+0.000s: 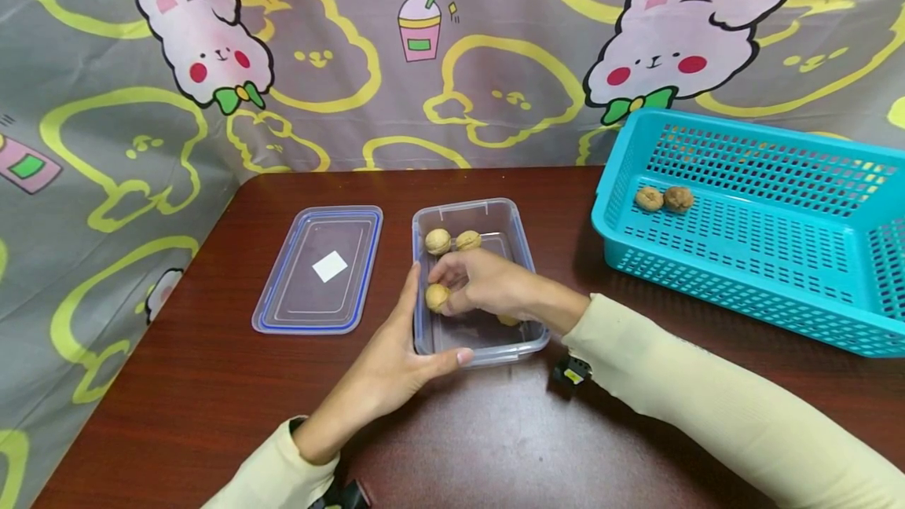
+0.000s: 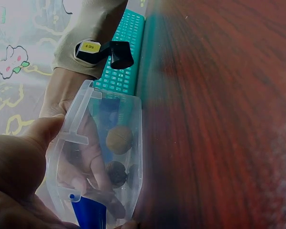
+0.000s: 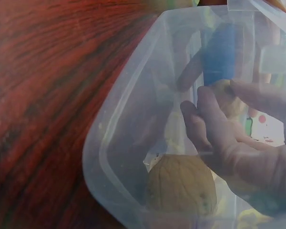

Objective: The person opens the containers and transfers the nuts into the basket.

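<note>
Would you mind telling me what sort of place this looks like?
Probably a staged tabletop set rather than a kitchen: a wooden table backed by a cartoon bunny cloth, with only a walnut tub and basket.

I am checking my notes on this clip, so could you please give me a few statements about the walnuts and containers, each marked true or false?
1. The right hand holds a walnut inside the clear box. True.
2. The left hand rests on the lid. False: it steadies the clear box.
3. Two walnuts lie in the teal basket. True.
4. The lid is on the box. False: it lies on the table, left of the box.
</note>
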Tool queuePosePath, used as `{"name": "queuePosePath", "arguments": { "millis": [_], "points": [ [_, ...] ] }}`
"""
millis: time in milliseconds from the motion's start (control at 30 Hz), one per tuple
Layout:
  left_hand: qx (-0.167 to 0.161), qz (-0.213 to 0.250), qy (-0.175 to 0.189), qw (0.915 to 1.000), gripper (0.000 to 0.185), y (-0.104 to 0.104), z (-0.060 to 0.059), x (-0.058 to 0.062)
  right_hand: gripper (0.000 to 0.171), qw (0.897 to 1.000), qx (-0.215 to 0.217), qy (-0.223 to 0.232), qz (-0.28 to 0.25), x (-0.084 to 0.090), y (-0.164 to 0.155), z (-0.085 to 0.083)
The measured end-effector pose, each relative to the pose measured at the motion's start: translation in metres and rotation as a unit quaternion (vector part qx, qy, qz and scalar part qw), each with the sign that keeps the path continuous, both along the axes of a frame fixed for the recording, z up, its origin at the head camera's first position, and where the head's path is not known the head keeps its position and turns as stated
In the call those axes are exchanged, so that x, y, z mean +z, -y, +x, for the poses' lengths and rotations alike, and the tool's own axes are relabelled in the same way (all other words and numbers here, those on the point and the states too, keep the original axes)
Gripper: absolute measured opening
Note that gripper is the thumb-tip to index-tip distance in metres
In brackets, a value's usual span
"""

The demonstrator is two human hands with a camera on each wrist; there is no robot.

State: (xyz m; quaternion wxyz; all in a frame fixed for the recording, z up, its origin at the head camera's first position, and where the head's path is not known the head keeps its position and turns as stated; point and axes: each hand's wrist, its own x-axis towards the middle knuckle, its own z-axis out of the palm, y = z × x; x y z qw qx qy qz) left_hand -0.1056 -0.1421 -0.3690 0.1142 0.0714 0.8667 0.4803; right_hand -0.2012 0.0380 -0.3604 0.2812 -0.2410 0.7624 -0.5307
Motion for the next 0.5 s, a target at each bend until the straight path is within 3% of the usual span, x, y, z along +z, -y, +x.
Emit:
{"name": "queuePosePath", "arguments": {
  "millis": [500],
  "points": [
    [-0.001, -0.003, -0.002, 1.0, 0.126, -0.0003, -0.0004, -0.0002, 0.038, 0.997, -0.007, 0.069, -0.04, 0.0028, -0.0019, 0.0009]
  ]
}}
